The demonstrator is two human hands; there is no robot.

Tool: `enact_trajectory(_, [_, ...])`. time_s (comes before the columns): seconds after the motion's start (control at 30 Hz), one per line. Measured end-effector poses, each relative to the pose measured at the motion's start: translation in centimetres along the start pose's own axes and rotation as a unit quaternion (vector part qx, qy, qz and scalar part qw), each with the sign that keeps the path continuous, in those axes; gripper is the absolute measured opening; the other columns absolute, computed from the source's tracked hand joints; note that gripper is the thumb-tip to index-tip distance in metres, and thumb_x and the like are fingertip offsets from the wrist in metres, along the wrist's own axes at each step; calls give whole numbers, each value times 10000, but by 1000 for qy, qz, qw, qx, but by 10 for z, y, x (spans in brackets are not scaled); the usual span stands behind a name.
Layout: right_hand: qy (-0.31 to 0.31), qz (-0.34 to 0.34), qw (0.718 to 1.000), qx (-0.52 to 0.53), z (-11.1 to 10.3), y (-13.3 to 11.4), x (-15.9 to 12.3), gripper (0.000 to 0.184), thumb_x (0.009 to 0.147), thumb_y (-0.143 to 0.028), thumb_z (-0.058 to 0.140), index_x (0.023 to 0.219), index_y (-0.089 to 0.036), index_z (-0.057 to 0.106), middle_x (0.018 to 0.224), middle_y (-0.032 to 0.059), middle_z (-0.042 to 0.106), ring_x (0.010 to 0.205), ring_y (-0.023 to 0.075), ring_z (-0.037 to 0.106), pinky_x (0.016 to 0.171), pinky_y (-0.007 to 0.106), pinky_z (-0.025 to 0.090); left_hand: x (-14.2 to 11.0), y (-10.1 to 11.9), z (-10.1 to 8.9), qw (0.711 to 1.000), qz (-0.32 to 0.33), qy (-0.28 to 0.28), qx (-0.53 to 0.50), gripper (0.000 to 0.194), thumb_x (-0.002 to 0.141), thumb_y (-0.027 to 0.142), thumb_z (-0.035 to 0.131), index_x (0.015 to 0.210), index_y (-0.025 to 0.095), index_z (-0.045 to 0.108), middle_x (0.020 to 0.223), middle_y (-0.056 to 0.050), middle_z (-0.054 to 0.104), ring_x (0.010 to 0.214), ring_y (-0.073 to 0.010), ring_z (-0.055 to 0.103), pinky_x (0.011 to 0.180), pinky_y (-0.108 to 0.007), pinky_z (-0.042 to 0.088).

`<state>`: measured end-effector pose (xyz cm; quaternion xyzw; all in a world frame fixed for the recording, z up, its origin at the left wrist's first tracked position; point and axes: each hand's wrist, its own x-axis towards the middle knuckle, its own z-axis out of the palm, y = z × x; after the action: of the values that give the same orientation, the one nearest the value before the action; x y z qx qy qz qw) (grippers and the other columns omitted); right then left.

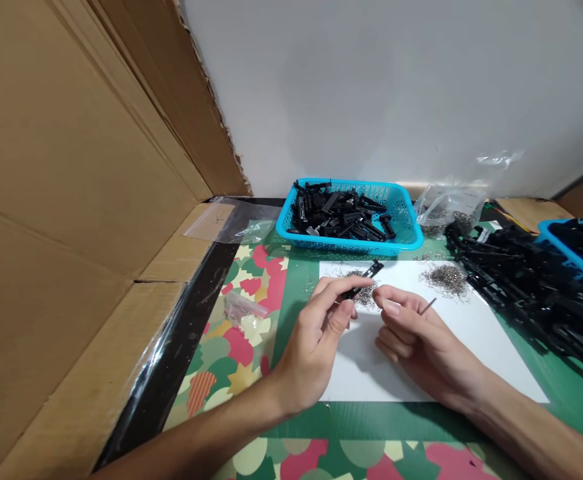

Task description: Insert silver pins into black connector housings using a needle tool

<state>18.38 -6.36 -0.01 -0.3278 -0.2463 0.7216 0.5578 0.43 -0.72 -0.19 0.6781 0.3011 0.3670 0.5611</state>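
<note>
The person's left hand point(314, 347) pinches a narrow black plastic part point(372, 271) between thumb and fingers, tilted above a flat white sheet point(361, 380). Just beside it, the right hand point(416, 333) is curled round a thin dark rod point(428, 305); whether its fingertips grip anything cannot be told. A bright blue perforated plastic basket point(346, 248) stands beyond.
</note>
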Motion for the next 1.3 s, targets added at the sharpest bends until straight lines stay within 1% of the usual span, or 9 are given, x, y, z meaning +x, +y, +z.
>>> enact_trajectory(0.17, [13,13,999,29,0,6,2,279,932,-370,839,850,-206,629,538,-135,193,482,70,117,484,247,164,0,0,2,1000,11,-20,-2,149,1129,297,559,1105,244,696,1110,-21,596,1053,-181,584,964,-274,461])
enact_trajectory(0.4, [22,8,999,46,2,12,-1,311,966,-353,810,798,-192,604,566,-123,194,505,76,116,488,244,175,0,-4,6,1000,17,2,-21,137,991,292,792,1093,246,713,1138,-15,544,1043,-170,588,929,-258,495])
enact_trajectory(0.57, [22,15,999,40,5,18,-2,334,980,-359,793,777,-185,594,584,-116,214,514,74,119,485,240,173,-2,-1,6,998,31,24,51,61,1038,252,718,994,218,694,1093,-12,539,1014,-158,601,915,-256,488])
enact_trajectory(0.77, [35,-48,991,-123,-6,11,1,246,1006,-426,750,945,-204,665,548,-117,265,525,91,170,494,250,158,-3,3,4,994,29,17,104,57,1070,241,655,1037,222,698,1095,-8,536,946,-135,603,854,-242,500])
enact_trajectory(0.87, [26,-138,934,-328,-13,0,-2,167,1050,-380,684,1048,-213,696,581,-103,315,533,99,250,500,249,190,-1,2,3,993,27,16,110,49,1069,238,657,1047,222,697,1102,-5,540,905,-123,600,837,-240,502])
enact_trajectory(1.0, [7,-277,783,-557,-17,-10,-5,78,1041,-200,628,1062,-205,703,626,-103,297,518,91,291,495,235,244,0,0,2,990,44,9,136,87,1039,152,663,1053,226,707,1099,-12,569,1001,-156,622,885,-256,508])
enact_trajectory(1.1, [1,-338,702,-627,-19,-11,-4,103,1017,-124,612,1040,-188,689,627,-113,283,486,83,286,474,221,263,0,-2,1,987,52,7,150,107,1032,133,664,1043,227,715,1097,-21,584,1103,-184,626,937,-273,508])
enact_trajectory(1.2, [3,-371,659,-654,-20,-13,-3,97,1002,-106,631,1026,-172,699,620,-119,292,470,77,281,463,212,275,1,-2,-1,987,52,5,154,86,1034,155,676,1028,225,726,1097,-26,584,1134,-192,628,978,-291,508])
enact_trajectory(1.3, [18,-371,651,-662,-20,-16,-4,92,999,-120,640,980,-165,718,612,-118,283,466,80,280,460,211,284,3,-1,-3,987,48,-6,156,71,1034,178,689,1013,223,739,1102,-29,578,1133,-195,630,991,-302,515])
